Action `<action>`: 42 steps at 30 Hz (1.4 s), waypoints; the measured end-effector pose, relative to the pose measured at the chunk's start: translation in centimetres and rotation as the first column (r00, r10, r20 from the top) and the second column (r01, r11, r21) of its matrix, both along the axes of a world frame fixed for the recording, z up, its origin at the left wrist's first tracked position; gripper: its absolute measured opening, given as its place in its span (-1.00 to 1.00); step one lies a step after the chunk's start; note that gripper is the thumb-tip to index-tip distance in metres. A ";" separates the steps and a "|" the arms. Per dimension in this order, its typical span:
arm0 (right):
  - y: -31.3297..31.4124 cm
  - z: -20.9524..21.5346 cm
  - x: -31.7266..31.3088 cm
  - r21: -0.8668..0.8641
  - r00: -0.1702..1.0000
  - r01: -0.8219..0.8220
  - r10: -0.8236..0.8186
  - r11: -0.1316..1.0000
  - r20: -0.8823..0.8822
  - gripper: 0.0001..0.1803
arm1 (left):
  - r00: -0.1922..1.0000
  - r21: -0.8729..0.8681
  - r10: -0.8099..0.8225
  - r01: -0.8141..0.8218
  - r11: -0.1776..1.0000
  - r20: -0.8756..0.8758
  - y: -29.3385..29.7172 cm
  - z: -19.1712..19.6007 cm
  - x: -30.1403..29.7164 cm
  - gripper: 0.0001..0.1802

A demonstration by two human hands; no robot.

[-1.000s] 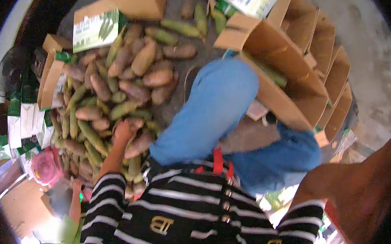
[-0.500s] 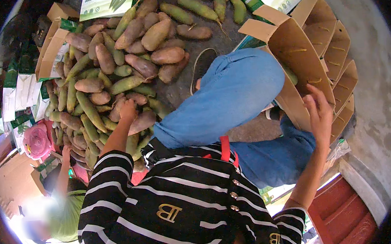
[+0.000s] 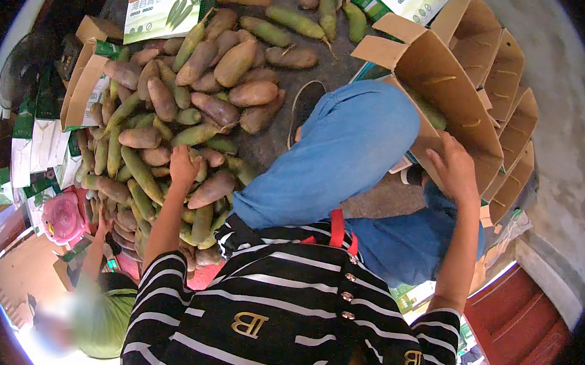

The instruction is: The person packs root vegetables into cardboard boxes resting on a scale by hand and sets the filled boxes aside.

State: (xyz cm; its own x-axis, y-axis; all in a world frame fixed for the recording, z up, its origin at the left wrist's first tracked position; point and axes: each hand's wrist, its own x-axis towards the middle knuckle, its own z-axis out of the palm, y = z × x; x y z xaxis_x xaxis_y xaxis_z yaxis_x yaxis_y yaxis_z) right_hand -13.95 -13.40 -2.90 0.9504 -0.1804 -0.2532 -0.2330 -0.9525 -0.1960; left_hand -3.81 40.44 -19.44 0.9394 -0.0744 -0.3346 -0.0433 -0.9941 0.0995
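Note:
A large heap of long green radishes (image 3: 140,173), many coated in reddish-brown soil, covers the floor to my left. My left hand (image 3: 183,168) is in the heap, its fingers closed round a radish (image 3: 200,168) that they largely hide. At my right knee stands an open cardboard carton (image 3: 452,93) with a green radish (image 3: 431,113) inside. My right hand (image 3: 456,171) lies against the carton's near edge, fingers stretched and thumb apart, holding nothing I can see.
More open cartons (image 3: 502,76) stand along the right wall. Printed white-and-green cartons (image 3: 162,14) lie at the far side, with loose radishes (image 3: 295,23) nearby. At left, a person in green (image 3: 105,317) reaches into the heap near a pink plastic item (image 3: 63,217).
My right hand has moved down and left, from above the carton's opening to its near edge. My left hand has shifted slightly left in the heap and closed round a radish.

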 end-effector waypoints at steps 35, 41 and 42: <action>-0.8 -1.4 -0.4 -0.016 1.000 0.009 -0.010 1.000 -0.015 -0.72 | 0.982 -0.141 -0.073 0.098 0.985 0.173 -6.4 1.3 2.0 -0.47; -0.2 -0.9 -0.3 -0.001 0.996 0.078 -0.078 0.997 -0.049 -0.71 | 0.803 -0.090 0.406 -0.409 0.908 0.436 6.0 0.2 6.1 -0.37; -0.1 -0.9 -0.1 -0.003 0.996 0.072 -0.072 0.997 -0.049 -0.71 | 0.737 -0.090 0.548 -0.563 0.821 0.395 8.6 -0.9 6.8 -0.33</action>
